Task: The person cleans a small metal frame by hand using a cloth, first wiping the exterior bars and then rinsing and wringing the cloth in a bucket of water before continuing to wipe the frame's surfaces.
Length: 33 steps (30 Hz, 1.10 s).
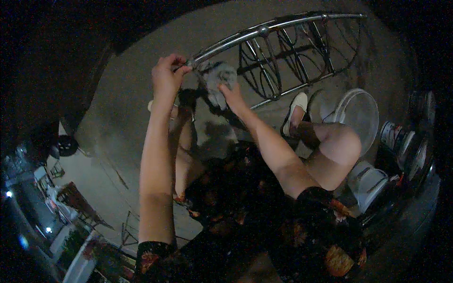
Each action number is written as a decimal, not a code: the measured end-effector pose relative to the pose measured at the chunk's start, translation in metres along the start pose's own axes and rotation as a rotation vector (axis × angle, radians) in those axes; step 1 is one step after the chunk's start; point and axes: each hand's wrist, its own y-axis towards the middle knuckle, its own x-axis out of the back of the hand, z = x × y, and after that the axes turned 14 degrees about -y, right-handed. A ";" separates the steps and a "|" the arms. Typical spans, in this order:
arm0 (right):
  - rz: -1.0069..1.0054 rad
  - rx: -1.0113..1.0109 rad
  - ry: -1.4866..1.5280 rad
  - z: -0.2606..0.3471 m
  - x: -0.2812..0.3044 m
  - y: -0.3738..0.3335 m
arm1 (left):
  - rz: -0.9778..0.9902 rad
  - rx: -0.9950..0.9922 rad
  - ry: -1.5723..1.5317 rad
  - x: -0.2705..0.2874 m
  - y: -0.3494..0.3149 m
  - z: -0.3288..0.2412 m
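Observation:
A long shiny metal frame [264, 34], made of tubes with curved bars between them, lies or leans ahead of me and runs off to the far right. My left hand [169, 73] is closed, with thumb and fingers pinched at the near left end of its upper tube. My right hand [231, 96] grips a bunched grey and white cloth [218, 78] just to the right of that end. The cloth hangs below the tube and looks close against it. Exactly what touches beneath the cloth is hidden.
A whitish round tub [356, 113] stands to the right of my bent knee. Further buckets [370, 184] and a lidded pail [391, 134] crowd the dark right edge. My feet in pale shoes [297, 108] rest on the grey floor [141, 70]. Chairs [78, 203] show at lower left.

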 end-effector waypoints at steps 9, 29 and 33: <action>-0.074 0.010 -0.436 0.027 -0.007 0.085 | 0.050 -0.106 -0.018 0.002 -0.005 0.012; 0.261 0.115 -0.309 0.096 -0.003 0.012 | 0.071 0.118 -0.316 -0.004 -0.002 0.028; 0.267 0.283 -0.478 0.076 -0.007 0.016 | 0.094 0.194 -0.291 -0.010 0.001 0.029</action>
